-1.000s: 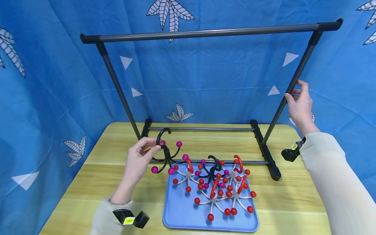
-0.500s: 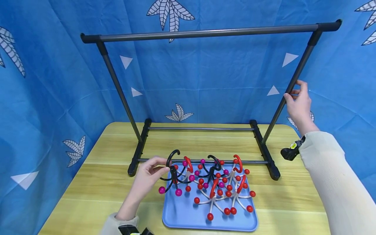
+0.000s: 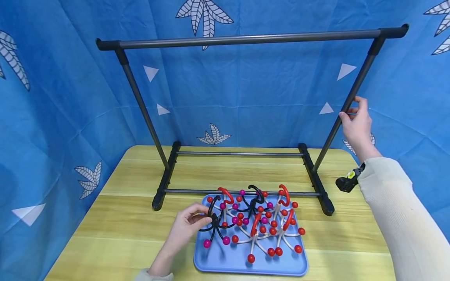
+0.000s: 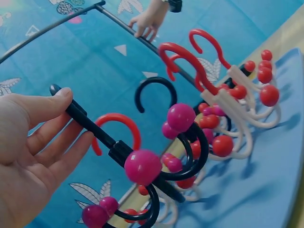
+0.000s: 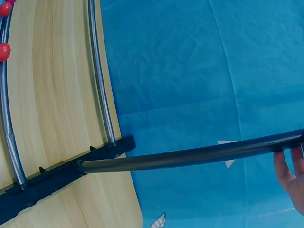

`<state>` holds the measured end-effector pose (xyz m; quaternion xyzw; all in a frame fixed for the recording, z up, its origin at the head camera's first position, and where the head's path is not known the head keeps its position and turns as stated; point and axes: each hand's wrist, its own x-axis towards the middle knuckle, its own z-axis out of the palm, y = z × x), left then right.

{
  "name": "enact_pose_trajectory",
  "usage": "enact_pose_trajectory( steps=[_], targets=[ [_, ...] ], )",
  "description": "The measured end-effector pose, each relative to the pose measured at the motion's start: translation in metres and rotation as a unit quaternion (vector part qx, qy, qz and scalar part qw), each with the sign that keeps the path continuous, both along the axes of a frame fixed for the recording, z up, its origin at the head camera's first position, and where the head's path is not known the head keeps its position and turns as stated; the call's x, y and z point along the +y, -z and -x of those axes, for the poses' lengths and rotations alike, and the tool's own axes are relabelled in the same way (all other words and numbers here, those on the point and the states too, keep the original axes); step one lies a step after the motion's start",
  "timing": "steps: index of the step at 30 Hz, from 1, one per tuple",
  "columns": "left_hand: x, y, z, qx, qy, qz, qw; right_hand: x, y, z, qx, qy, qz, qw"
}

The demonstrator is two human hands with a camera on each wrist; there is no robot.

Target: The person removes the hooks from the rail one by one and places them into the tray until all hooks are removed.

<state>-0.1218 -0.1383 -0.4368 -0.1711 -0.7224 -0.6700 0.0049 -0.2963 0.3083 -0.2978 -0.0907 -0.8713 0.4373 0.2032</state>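
My left hand [image 3: 188, 224] pinches the hook of a black, multi-armed hook hanger [image 3: 215, 221] with magenta balls on its arm ends. This hanger is over the left part of a blue tray [image 3: 225, 264]; whether its balls touch the tray I cannot tell. In the left wrist view, thumb and fingers lie on either side of the black hook [image 4: 85, 118]. My right hand [image 3: 358, 128] grips the right post [image 3: 363, 74] of a dark metal rack, thumb in front and fingers behind. Only some fingers [image 5: 281, 166] at the post show in the right wrist view.
On the tray sit another black hanger [image 3: 253, 205] and several white ones with red hooks [image 3: 254, 230], crowded together. The rack's top bar [image 3: 246, 39] spans above, its feet [image 3: 320, 195] on the wooden table [image 3: 116, 218]. A blue patterned curtain [image 3: 218, 97] hangs behind.
My left hand has carried the black hanger down, rightward and nearer, from beside the rack's lower bar to over the tray. The right hand has stayed on the post.
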Motion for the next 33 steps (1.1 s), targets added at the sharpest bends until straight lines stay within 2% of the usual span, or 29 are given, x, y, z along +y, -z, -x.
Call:
enact_pose_trajectory(
  steps=[10,18,22,26,30,33],
  targets=[
    [0.008,0.019,-0.009,-0.014,0.008,0.042,0.9990,0.000,0.002,-0.001,0.001,0.001,0.001,1.000],
    [0.004,0.024,-0.013,-0.084,0.008,0.083,0.9930,0.000,0.004,-0.002,0.010,0.004,-0.005,1.000],
    [0.004,0.027,-0.012,-0.095,0.024,0.093,0.9909,0.000,0.004,-0.004,0.012,0.007,-0.004,1.000],
    [0.001,0.023,-0.010,-0.098,0.061,0.120,0.9859,0.000,0.002,-0.006,0.017,0.015,-0.018,1.000],
    [-0.009,0.013,-0.004,-0.077,0.099,0.169,0.9776,0.000,0.000,-0.010,0.022,0.025,-0.041,0.999],
    [-0.017,0.002,0.004,-0.045,0.090,0.192,0.9763,-0.001,-0.002,-0.014,0.030,0.035,-0.036,0.998]
  ],
)
